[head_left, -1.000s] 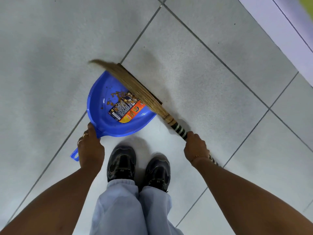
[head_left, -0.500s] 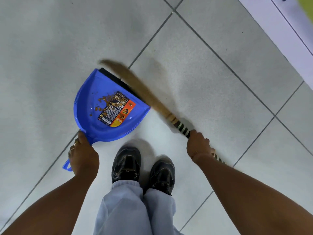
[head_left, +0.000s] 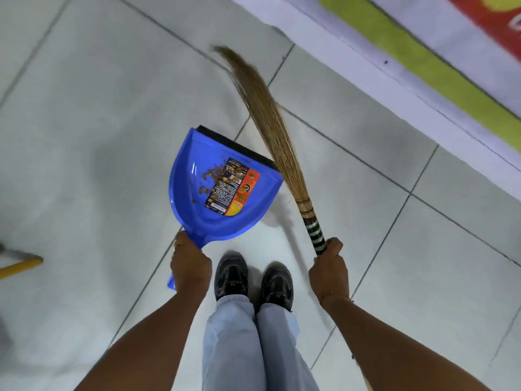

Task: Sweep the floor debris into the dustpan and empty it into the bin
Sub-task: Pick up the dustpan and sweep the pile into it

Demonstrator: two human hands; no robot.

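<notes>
a yellow stick end (head_left: pixel 21 266) is seen at the far left on the pale glossy tiled floor (head_left: pixel 84 136). the blue plastic dustpan (head_left: pixel 186 176), scoop-shaped with a black rubber lip, is gripped at its handle by the clenched left hand (head_left: pixel 190 265); brown crumbs (head_left: pixel 207 179) and a printed wrapper (head_left: pixel 232 186) are held inside. the straw broom (head_left: pixel 270 122), banded at its neck, is grasped by the closed right hand (head_left: pixel 328 268).

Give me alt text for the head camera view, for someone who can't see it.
Looking down at a tiled floor, the left hand holds a blue dustpan containing brown crumbs and a wrapper. The right hand holds a straw broom beside it.
</notes>
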